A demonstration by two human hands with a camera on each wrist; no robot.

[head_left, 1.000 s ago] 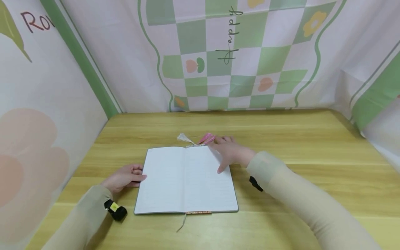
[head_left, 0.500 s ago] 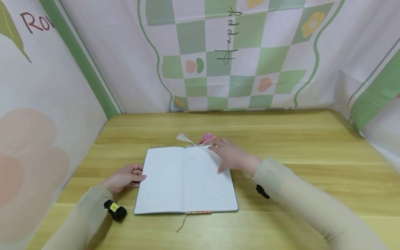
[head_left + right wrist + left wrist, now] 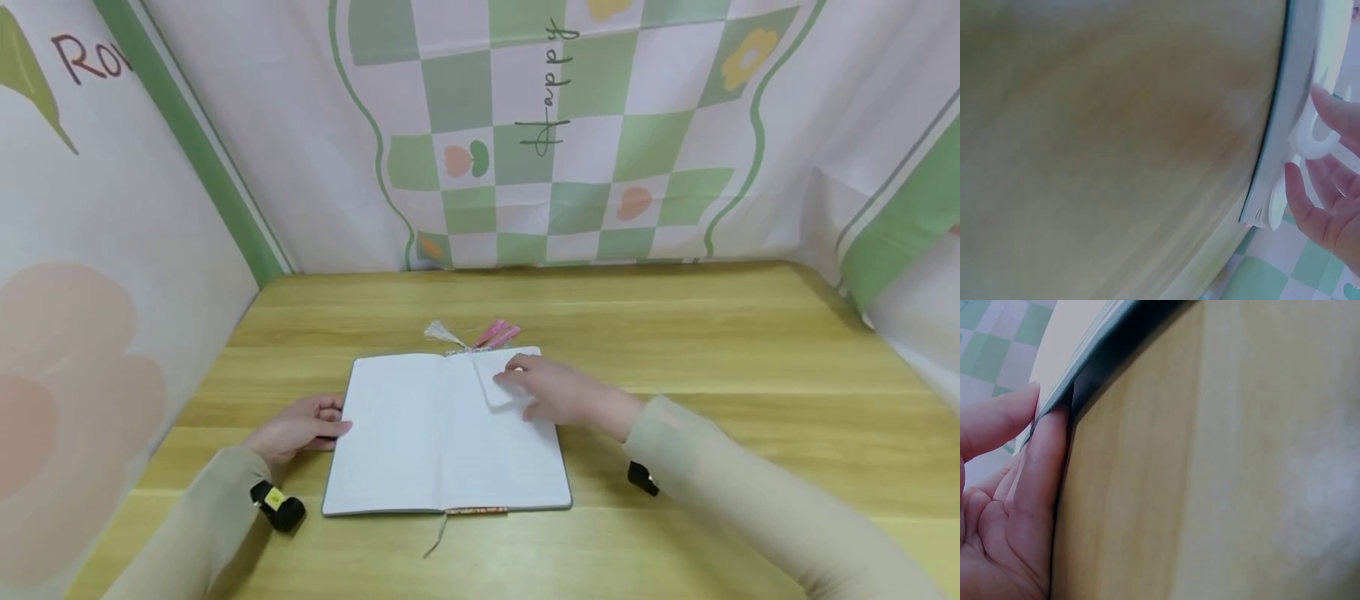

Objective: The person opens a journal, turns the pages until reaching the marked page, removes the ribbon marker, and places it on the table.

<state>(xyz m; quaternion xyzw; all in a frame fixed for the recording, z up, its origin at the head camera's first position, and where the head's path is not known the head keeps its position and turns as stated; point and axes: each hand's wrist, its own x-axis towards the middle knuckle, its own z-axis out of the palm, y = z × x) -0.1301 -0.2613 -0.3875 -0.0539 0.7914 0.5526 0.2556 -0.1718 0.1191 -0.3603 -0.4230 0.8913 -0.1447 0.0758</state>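
An open notebook (image 3: 390, 433) with white pages and a dark cover lies on the wooden table. My left hand (image 3: 300, 427) holds its left edge, thumb on the pages and fingers against the cover; the left wrist view shows this pinch up close. Over the upper right, my right hand (image 3: 558, 390) pinches a page (image 3: 491, 387) whose top corner is curled over toward the middle. In the right wrist view that page (image 3: 1313, 147) bends into a loop between the thumb and fingers. A white tassel (image 3: 442, 332) and a pink tassel (image 3: 498, 333) stick out past the top edge.
Below the notebook's spine hangs a grey ribbon (image 3: 435, 536), beside an orange patterned strip (image 3: 476, 509) at the bottom edge. The wooden table (image 3: 750, 375) runs back to a printed cloth (image 3: 585, 167), with cloth on the sides as well.
My right hand has drawn back from the top edge near the pink tassel, toward me and slightly right, and the page's corner has curled over with it. My left hand stays put.
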